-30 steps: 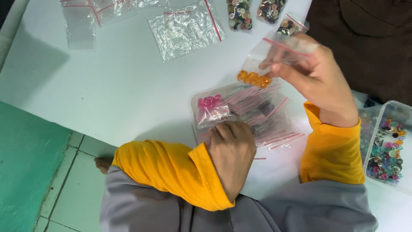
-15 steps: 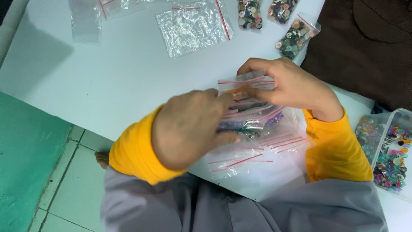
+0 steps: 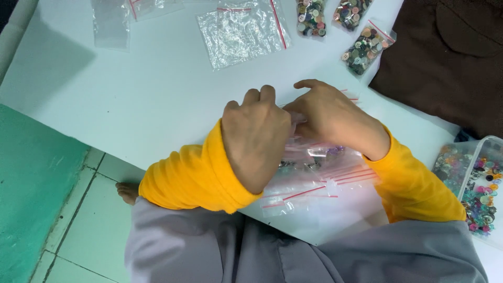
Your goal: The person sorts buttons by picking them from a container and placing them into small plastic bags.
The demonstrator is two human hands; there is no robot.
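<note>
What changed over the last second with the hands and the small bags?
The right hand lowered its bag of orange beads onto the pile of small zip bags, and the left hand rose from the pile to meet it. The empty bags, button bags and bead tray stayed put.

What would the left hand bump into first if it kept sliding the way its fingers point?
Probably the crinkled empty clear bag up the table. The left hand points that way across bare white table; height above it is unclear.
</note>
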